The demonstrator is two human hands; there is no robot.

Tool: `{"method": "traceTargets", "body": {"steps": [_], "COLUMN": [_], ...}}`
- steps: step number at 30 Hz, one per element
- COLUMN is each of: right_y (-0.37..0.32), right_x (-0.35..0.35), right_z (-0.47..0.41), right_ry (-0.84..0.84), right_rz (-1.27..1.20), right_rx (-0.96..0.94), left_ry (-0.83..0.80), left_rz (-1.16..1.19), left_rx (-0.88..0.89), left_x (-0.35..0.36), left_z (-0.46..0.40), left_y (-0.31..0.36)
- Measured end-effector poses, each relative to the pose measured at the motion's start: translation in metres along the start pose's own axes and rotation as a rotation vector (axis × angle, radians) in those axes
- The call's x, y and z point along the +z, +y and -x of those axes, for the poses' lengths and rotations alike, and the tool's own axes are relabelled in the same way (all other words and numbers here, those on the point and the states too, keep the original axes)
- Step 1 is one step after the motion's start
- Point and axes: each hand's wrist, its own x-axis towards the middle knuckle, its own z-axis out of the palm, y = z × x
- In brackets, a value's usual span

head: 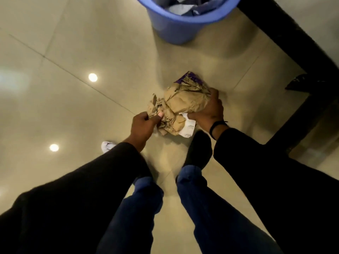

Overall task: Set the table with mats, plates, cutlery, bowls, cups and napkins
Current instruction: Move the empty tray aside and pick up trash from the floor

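- Head view: the left hand [142, 125] pinches the crumpled brown paper bag [180, 107] at its 8 o'clock edge, thumb on top.
- The right hand [209, 110] grips the bag's 3 o'clock side, fingers curled round it.
- A white receipt [188, 127] sticks out at the bag's 6 o'clock.
- A blue bucket [176, 21] stands at 12 o'clock on the tiled floor [64, 52], well apart.

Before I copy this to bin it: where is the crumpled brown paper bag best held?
Grip the crumpled brown paper bag at both ends, from the sides. The right hand wraps its bulky end; the left hand pinches the loose, twisted tail. It is soft and shapeless, so one grip would probably let the rest dangle. The blue bucket stands ahead.
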Motion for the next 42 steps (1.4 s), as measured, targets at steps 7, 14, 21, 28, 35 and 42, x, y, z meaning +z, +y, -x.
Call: {"method": "traceTargets", "body": {"steps": [7,14,21,28,35,42], "right_y": [-0.058,-0.066,-0.079,-0.108,-0.147,-0.186], "right_x": [0.077,0.137,0.137,0.090,-0.015,-0.111], "right_z": [0.054,0.060,0.047,0.087,0.144,0.106], "right_ry": [-0.105,-0.160,-0.201,-0.113,0.198,0.517], "right_rz": [0.064,0.195,0.297,0.228,-0.090,-0.415], "right_rx": [-0.071,-0.171,-0.274,-0.429,-0.573,-0.429], "left_ry": [0.247,0.274,0.333,0.363,0.471,0.403], "left_rz": [0.225,0.438,0.325,0.302,0.150,0.090], "left_rx": [-0.193,-0.379,-0.181,-0.123,0.330,0.685], "left_x": [-0.124,-0.127,-0.091,-0.090,-0.088,-0.048], "left_z": [0.046,0.031,0.004,0.031,0.105,0.111], "left_y": [-0.070,-0.126,-0.108,-0.023,0.094,0.238]}}
